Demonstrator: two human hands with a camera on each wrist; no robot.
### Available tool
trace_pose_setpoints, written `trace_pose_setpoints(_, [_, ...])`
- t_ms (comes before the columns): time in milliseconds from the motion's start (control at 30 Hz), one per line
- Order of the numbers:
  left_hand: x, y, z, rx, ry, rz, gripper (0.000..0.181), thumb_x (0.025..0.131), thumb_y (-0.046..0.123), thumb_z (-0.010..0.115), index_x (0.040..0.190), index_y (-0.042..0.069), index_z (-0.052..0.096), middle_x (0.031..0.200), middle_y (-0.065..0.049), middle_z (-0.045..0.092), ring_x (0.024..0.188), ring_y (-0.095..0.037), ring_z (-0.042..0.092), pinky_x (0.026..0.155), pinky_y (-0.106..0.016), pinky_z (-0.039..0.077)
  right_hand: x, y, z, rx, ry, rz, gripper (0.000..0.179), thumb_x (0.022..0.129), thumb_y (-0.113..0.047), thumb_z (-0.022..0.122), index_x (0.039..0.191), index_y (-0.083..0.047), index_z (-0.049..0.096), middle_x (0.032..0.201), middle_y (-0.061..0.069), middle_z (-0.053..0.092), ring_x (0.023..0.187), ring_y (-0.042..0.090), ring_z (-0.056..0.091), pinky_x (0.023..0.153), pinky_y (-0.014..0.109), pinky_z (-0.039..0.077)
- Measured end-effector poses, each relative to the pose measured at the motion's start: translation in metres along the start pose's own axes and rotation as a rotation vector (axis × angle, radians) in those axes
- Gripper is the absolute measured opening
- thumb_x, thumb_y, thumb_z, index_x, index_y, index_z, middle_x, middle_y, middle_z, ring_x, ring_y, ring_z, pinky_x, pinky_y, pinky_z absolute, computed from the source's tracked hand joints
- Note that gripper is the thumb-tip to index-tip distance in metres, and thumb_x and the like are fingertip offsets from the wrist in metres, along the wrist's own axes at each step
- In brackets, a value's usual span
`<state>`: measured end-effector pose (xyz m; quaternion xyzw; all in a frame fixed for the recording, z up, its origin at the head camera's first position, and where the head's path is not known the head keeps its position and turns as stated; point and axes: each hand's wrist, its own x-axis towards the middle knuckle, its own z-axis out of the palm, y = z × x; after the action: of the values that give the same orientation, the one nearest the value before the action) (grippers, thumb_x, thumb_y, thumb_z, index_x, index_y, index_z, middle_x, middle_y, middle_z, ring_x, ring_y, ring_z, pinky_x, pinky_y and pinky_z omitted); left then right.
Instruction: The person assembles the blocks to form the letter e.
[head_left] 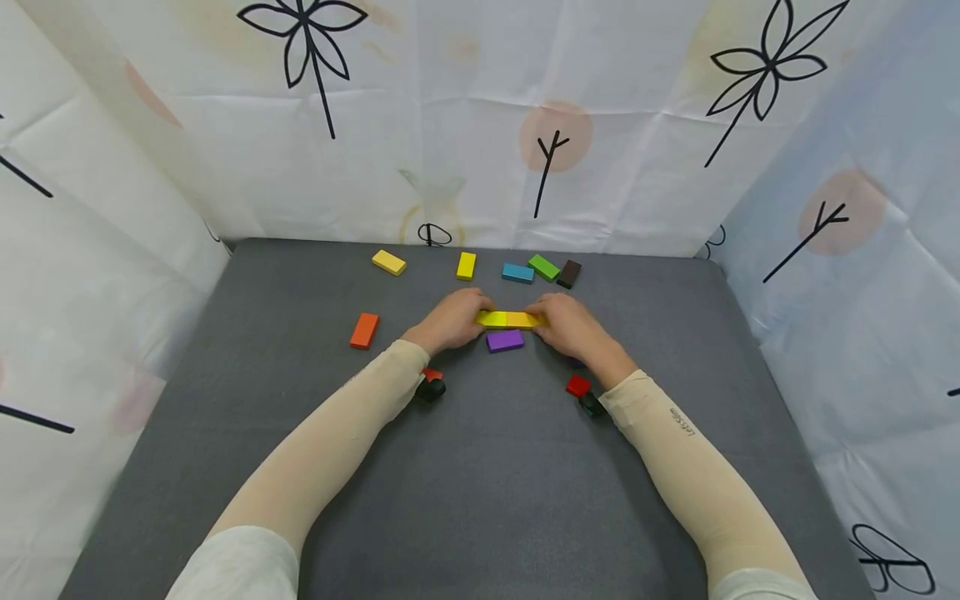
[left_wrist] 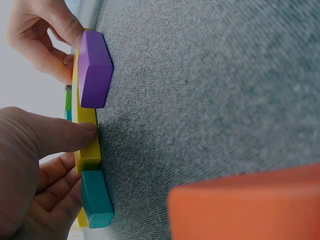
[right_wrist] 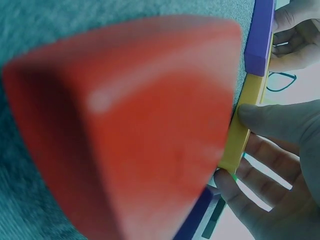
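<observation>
Two yellow blocks lie end to end in the head view, one a lighter yellow block (head_left: 491, 320) and the other a deeper yellow block (head_left: 522, 321). My left hand (head_left: 453, 321) pinches the left end of this row, thumb on the near side. At the other end, my right hand (head_left: 568, 327) holds the deeper one between thumb and fingers. A purple block (head_left: 505, 341) sits just in front of the row. Beside the left fingers in the left wrist view is a teal block (left_wrist: 97, 200), hidden in the head view.
Behind the hands lie two yellow blocks (head_left: 389, 262), a blue block (head_left: 517, 273), a green block (head_left: 543, 267) and a dark brown block (head_left: 569, 274). An orange block (head_left: 364, 331) is at left. Red blocks (head_left: 578, 385) lie near both wrists. Printed cloth surrounds the grey table (head_left: 495, 500).
</observation>
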<state>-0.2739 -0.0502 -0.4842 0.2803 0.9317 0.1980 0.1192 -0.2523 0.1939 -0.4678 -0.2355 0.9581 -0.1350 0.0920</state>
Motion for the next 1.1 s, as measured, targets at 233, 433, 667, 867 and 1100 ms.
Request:
trace_pose_setpoints(233, [0.001, 0.002, 0.000, 0.005, 0.002, -0.013, 0.039, 0.103, 0.008, 0.072, 0.141, 0.003, 0.071, 0.134, -0.012, 0.067, 0.123, -0.027, 0.062, 0.111, -0.043, 0.049, 0.001, 0.000, -0.001, -0.019, -0.008, -0.007, 0.038, 0.104, -0.009, 0.073, 0.141, -0.002, 0.072, 0.133, 0.016, 0.070, 0.122, 0.035, 0.064, 0.107, 0.051, 0.051])
trace_pose_setpoints(433, [0.002, 0.004, -0.001, 0.019, 0.004, -0.015, 0.038, 0.102, 0.007, 0.073, 0.140, 0.002, 0.072, 0.133, -0.013, 0.068, 0.122, -0.027, 0.063, 0.110, -0.043, 0.050, 0.001, 0.000, -0.001, -0.023, -0.002, -0.010, 0.037, 0.104, -0.009, 0.074, 0.140, -0.002, 0.073, 0.132, 0.016, 0.070, 0.121, 0.034, 0.064, 0.106, 0.051, 0.052])
trace_pose_setpoints(667, [0.001, 0.004, -0.001, 0.025, -0.008, -0.016, 0.039, 0.103, 0.009, 0.073, 0.142, 0.002, 0.071, 0.137, -0.013, 0.067, 0.127, -0.028, 0.061, 0.112, -0.044, 0.048, 0.002, 0.002, 0.000, 0.001, -0.012, 0.019, 0.040, 0.103, -0.012, 0.076, 0.141, -0.002, 0.072, 0.135, 0.016, 0.069, 0.124, 0.034, 0.063, 0.109, 0.051, 0.050])
trace_pose_setpoints(867, [-0.005, 0.006, 0.004, 0.059, 0.094, 0.016, 0.041, 0.106, 0.017, 0.070, 0.146, 0.005, 0.068, 0.141, -0.013, 0.061, 0.127, -0.028, 0.055, 0.111, -0.043, 0.048, -0.002, 0.009, -0.002, 0.099, 0.004, 0.022, 0.044, 0.101, -0.014, 0.078, 0.142, 0.001, 0.070, 0.133, 0.018, 0.069, 0.117, 0.034, 0.065, 0.105, 0.051, 0.052])
trace_pose_setpoints(1100, [-0.016, 0.035, 0.021, 0.205, 0.165, 0.140, 0.054, 0.111, 0.036, 0.064, 0.155, 0.004, 0.059, 0.151, -0.015, 0.054, 0.142, -0.032, 0.047, 0.119, -0.044, 0.042, -0.011, 0.019, -0.013, 0.189, 0.062, 0.075, 0.045, 0.104, -0.018, 0.074, 0.143, 0.003, 0.068, 0.133, 0.021, 0.068, 0.114, 0.036, 0.065, 0.098, 0.053, 0.054])
